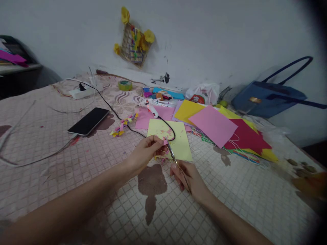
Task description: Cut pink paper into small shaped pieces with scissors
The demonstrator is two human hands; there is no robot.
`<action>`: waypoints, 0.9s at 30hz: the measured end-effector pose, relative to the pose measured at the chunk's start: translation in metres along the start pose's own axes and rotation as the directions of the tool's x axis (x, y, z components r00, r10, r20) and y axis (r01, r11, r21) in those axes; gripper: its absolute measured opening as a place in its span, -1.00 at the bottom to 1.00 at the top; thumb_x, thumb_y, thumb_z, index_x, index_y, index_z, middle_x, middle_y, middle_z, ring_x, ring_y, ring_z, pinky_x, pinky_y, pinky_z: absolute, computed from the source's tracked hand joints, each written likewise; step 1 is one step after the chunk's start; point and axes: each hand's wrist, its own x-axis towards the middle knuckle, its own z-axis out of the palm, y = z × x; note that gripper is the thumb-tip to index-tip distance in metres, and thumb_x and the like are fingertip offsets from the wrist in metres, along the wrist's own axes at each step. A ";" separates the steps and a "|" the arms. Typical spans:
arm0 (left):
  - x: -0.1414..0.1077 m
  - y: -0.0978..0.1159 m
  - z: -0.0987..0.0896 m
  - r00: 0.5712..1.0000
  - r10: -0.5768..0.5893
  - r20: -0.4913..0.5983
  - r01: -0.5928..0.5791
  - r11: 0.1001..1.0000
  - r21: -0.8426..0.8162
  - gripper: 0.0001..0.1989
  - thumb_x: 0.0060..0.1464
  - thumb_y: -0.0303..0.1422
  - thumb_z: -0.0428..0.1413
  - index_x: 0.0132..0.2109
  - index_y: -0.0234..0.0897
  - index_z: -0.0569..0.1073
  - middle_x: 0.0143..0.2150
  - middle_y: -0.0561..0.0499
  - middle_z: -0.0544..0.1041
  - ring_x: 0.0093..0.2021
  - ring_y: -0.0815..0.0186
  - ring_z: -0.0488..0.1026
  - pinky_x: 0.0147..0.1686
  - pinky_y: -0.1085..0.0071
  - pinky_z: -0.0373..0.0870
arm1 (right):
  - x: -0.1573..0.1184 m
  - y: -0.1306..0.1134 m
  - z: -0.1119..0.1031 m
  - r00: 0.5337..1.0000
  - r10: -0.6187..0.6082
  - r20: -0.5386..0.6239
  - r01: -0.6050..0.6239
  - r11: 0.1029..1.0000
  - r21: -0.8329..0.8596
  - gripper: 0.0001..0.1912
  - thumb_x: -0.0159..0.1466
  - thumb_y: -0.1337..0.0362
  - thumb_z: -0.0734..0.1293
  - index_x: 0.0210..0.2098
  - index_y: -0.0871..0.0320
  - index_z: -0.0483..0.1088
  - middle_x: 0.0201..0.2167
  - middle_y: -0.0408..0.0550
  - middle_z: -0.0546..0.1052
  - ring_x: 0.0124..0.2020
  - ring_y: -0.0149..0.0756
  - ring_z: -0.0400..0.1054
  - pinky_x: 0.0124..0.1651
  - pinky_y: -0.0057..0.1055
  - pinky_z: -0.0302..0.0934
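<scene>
Near the middle, my left hand (149, 150) pinches a small pink paper piece (165, 141) between thumb and fingers. My right hand (187, 175) is wrapped round the scissors (171, 153), whose blades point up and left and touch the pink piece. Beneath them lies a pale yellow sheet (182, 139) scattered with small pink scraps. A white glue gun (152, 109) rests just behind this sheet, its black cord curving over the paper.
A phone (89, 121) with a cable, a power strip (83, 92) and green tape (125, 85) lie left. A paper garland (124, 125) sits nearer. Coloured sheets (214, 125), white string and a blue bag (268, 97) are on the right.
</scene>
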 end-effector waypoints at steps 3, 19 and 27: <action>0.000 -0.001 0.000 1.000 0.006 0.000 -0.006 1.000 -0.008 -0.88 -0.03 -0.39 0.08 -0.41 -0.38 0.32 -0.43 0.03 0.38 -0.39 0.44 0.37 -0.35 0.46 0.31 | 0.000 0.000 0.000 1.000 0.005 -0.003 -0.005 1.000 -0.006 -0.55 0.20 -0.04 0.08 -0.56 0.20 0.23 -0.72 -0.27 0.14 -0.74 -0.53 0.05 -0.69 -0.56 -0.05; 0.001 0.005 -0.002 1.000 -0.003 0.008 0.003 1.000 0.030 -0.88 -0.05 -0.39 0.10 -0.42 -0.38 0.32 -0.43 0.03 0.40 -0.38 0.44 0.37 -0.31 0.45 0.29 | 0.001 0.006 -0.001 0.999 -0.021 -0.033 0.019 0.999 -0.051 -0.57 0.21 0.00 0.09 -0.60 0.19 0.20 -0.78 -0.27 0.15 -0.77 -0.54 0.03 -0.71 -0.58 -0.07; -0.003 -0.003 -0.003 0.993 -0.063 0.098 0.052 0.992 0.113 -0.84 -0.03 -0.33 0.09 -0.41 -0.36 0.33 -0.44 0.03 0.40 -0.43 0.45 0.35 -0.34 0.44 0.27 | 0.006 -0.003 -0.007 0.989 -0.003 -0.147 0.029 0.985 0.170 -0.64 0.17 0.02 0.15 -0.51 0.20 0.25 -0.76 -0.29 0.18 -0.78 -0.55 0.04 -0.71 -0.58 -0.05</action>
